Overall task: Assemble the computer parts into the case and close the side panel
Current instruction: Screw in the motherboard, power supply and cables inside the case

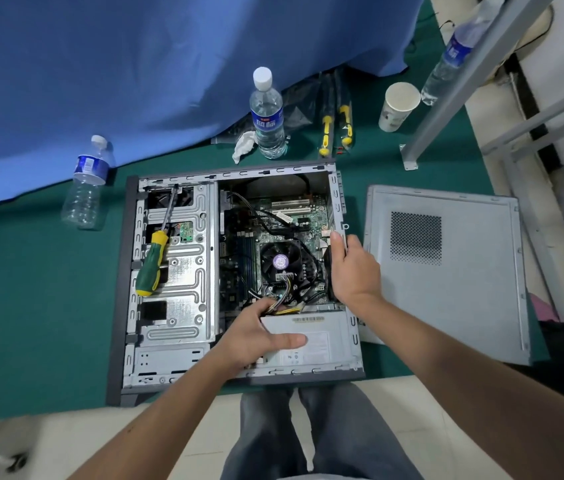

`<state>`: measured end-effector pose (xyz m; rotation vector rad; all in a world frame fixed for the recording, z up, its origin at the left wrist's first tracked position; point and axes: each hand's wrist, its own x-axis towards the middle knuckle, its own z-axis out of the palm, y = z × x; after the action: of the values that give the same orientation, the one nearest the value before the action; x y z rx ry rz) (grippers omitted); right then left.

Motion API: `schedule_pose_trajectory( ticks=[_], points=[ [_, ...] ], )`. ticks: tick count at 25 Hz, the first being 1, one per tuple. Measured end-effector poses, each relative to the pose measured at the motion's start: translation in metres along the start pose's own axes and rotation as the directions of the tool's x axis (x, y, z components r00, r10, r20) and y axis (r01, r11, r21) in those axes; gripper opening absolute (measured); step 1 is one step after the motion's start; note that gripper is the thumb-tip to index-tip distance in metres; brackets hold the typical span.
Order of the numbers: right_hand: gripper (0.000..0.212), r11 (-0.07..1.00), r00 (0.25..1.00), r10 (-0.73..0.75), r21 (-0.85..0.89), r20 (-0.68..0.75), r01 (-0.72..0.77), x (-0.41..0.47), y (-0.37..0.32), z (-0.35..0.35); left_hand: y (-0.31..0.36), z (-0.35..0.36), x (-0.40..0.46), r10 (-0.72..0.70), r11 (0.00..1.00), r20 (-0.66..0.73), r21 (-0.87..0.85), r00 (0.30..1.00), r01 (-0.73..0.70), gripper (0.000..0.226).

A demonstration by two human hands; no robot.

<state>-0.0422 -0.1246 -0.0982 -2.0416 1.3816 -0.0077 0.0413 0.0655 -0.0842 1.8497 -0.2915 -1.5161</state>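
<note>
Left hand [259, 336] lower centre of frame, thumb stretched flat across the top of the grey power supply [311, 336], fingers curled over its upper edge down among the bundle of yellow and black wires [282, 303]; whether the fingers actually pinch the wires cannot be told. Right hand [351, 268] just right of centre, fingers wrapped round the right edge of the case [128, 271], thumb on the inner side of that wall.

Case lies on its side, open face up, centre of frame, on a green mat [31, 306]. Power supply sits in the case's lower right corner. Above it the motherboard [294, 216] with a round black fan [280, 261] in the middle. Left half of the case is a metal drive cage [187, 271]; a green-and-yellow screwdriver [154, 258] lies diagonally on it, tip toward the upper edge.

Side panel [464, 306] lies flat on the mat right of the case, just beside it, vent grille facing up.

Upper centre: upright water bottle [266, 116] with a crumpled white tissue [244, 143] at its base, two yellow-handled tools [336, 126] to the right, then a paper cup [398, 105]. Another bottle [86, 183] left of the case, a third bottle [453, 53] upper right. Blue cloth [135, 64] fills the upper left. Person's grey trouser legs [308, 438] at bottom centre.
</note>
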Motion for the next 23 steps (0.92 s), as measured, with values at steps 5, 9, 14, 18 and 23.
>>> schedule_pose_trajectory(
  ticks=[5,9,14,18,23],
  points=[
    [0.05,1.0,1.0,-0.003,0.003,-0.018,0.003,0.0,0.001,0.001,-0.002,0.011,0.006,0.002,0.997,-0.048,-0.082,0.999,-0.006,0.065],
    [0.053,1.0,1.0,-0.001,0.014,-0.012,0.002,-0.002,-0.001,0.002,-0.006,0.009,0.005,0.001,0.996,-0.019,-0.085,1.0,-0.002,0.082],
    [0.054,1.0,1.0,0.002,0.025,-0.012,-0.002,-0.003,0.0,0.001,-0.009,-0.001,0.009,-0.057,0.998,0.072,-0.031,0.996,0.059,0.119],
    [0.053,0.999,1.0,0.0,0.038,-0.021,0.001,-0.003,0.001,0.002,-0.008,-0.006,0.012,-0.059,0.997,0.133,-0.034,0.989,0.064,0.089],
    [0.053,0.999,1.0,0.0,0.048,-0.03,0.002,-0.001,0.002,0.002,-0.004,0.005,0.017,-0.094,0.989,0.099,-0.108,0.991,0.105,0.091]
  ],
)
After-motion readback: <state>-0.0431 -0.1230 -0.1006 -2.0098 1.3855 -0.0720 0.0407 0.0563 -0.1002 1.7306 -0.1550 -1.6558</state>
